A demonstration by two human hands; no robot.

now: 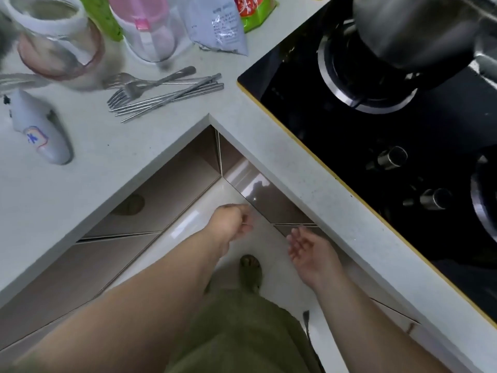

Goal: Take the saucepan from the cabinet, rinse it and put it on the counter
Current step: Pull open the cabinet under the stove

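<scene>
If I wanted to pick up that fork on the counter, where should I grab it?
Grab the fork by its long thin handle, the end pointing toward the stove. Come from above and pinch it across its narrow sides, since it lies flat on the counter. The prongs point the other way, beside the chopsticks.

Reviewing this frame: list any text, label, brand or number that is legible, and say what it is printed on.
Nothing can be read with confidence.
Grey pouch: lines of dark print, too small and blurred.
Red and green packet: pale characters, cut off and blurred.
White bottle lying on its side: blue mark on its label, not legible.
</scene>
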